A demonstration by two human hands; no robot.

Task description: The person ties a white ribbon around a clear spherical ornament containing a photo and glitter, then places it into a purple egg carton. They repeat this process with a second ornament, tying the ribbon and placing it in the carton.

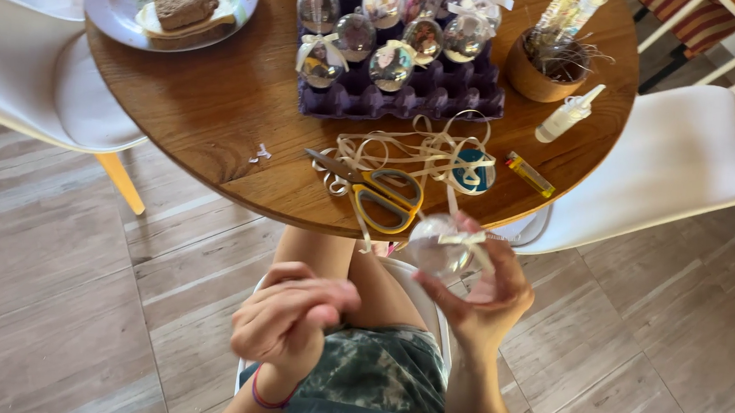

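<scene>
hands sit low in the frame, below the near edge of the round wooden table [220, 112]; the right hand [485, 299], lower centre-right, cups a clear round plastic bauble [435, 249] on its fingertips, thumb and fingers curled around the ball's underside, a cream ribbon bow [465, 238] tied at its top; the left hand [289, 312], lower centre-left, is blurred, its fingers folded together in a loose fist, and whether it pinches anything i cannot tell; the bauble lies up and to the right of the left hand, clearly apart from it, so the right hand is the one on it; the bow's tails run roughly sideways across the ball.

just above the bauble on the table lie yellow-handled scissors [377, 190], blades pointing to the upper left, among a loose tangle of cream ribbon [422, 150] that trails off a teal ribbon spool [474, 172]; right of that, a small yellow lighter [529, 174] lies slantwise, and a small white squeeze bottle [567, 114] lies tilted beside a brown round pot [537, 76] holding clear wrapped sticks; at top centre a purple egg tray [442, 96] carries more clear baubles, several with bows; at upper left a pale plate [111, 12] bears a brown slice of bread; white chairs stand left and right over a wood-plank floor.
</scene>
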